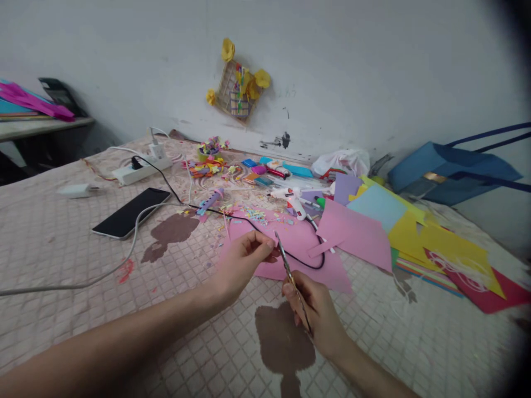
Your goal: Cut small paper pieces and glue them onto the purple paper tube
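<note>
My right hand (313, 309) is closed around the handles of a pair of scissors (287, 267), whose blades point up and away toward my other hand. Just left of the blade tips, my left hand (249, 257) pinches a small piece of pink paper (274, 240). Both hands are above the near part of a large pink sheet (298, 235) on the table. Tiny paper clippings (254, 214) lie scattered beyond the hands.
A white glue gun (295, 203) with a black cord lies beyond the scissors. Coloured sheets (409, 237) and a blue bag (431, 171) are at the right. A phone (131, 213), cables and a power strip (143, 169) are at the left.
</note>
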`<state>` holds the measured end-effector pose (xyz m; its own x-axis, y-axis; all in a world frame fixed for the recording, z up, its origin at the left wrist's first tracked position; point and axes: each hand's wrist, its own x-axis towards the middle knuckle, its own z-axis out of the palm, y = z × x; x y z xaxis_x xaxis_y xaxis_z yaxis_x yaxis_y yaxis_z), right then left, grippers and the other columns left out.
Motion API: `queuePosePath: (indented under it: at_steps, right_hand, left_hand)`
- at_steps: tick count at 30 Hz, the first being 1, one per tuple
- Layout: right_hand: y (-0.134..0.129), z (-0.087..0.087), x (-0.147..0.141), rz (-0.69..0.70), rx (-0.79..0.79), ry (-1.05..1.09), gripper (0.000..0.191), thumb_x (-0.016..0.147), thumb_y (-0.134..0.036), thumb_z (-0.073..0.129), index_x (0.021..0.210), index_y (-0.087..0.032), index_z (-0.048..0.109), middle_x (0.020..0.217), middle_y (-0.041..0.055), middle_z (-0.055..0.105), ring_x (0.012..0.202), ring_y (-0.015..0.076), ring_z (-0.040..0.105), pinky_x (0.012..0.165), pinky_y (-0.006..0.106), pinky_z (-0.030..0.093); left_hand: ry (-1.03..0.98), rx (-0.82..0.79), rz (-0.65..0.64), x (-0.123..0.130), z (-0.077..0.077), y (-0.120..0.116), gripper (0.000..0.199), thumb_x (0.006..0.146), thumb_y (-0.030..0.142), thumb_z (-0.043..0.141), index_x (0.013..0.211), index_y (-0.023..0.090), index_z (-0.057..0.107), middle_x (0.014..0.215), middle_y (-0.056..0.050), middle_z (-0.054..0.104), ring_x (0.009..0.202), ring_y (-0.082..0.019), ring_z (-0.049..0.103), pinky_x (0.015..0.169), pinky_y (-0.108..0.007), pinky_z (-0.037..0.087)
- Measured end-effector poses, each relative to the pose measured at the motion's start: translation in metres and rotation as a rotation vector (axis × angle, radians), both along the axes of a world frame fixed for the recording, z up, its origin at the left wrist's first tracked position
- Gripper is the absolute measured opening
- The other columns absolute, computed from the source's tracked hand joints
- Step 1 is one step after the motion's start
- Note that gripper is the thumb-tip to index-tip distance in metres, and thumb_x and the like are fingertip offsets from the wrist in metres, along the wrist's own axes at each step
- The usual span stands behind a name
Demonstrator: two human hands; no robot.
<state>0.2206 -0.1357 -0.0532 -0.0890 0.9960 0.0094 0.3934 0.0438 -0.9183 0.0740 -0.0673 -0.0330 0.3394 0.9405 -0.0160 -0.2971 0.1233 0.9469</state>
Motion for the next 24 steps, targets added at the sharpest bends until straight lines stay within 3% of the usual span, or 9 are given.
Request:
queuePosePath:
  at_steps: [11,24]
  right_hand:
    - [-0.002,-0.001,0.002,0.009,-0.018,0.010,0.032,0.086,-0.044,0.044,0.067,-0.019,0.043,0.052,-0.0070,0.036,0.044,0.0079,0.036,0.041,0.020,0.028]
    - [-0.003,0.000,0.002,0.002,-0.027,0.028,0.034,0.086,-0.047,0.044,0.067,-0.019,0.042,0.050,-0.0072,0.035,0.042,0.0078,0.035,0.041,0.020,0.027]
  left_hand:
    - [0.021,0.042,-0.030,-0.003,-0.004,0.005,0.016,0.080,0.028,0.058,0.078,0.013,0.056,0.076,-0.004,0.062,0.071,-0.013,0.059,0.072,-0.029,0.047]
    - [0.041,0.038,-0.114,-0.006,0.004,0.012,0.016,0.079,0.027,0.060,0.073,0.013,0.054,0.070,-0.003,0.063,0.067,-0.012,0.060,0.067,-0.026,0.047]
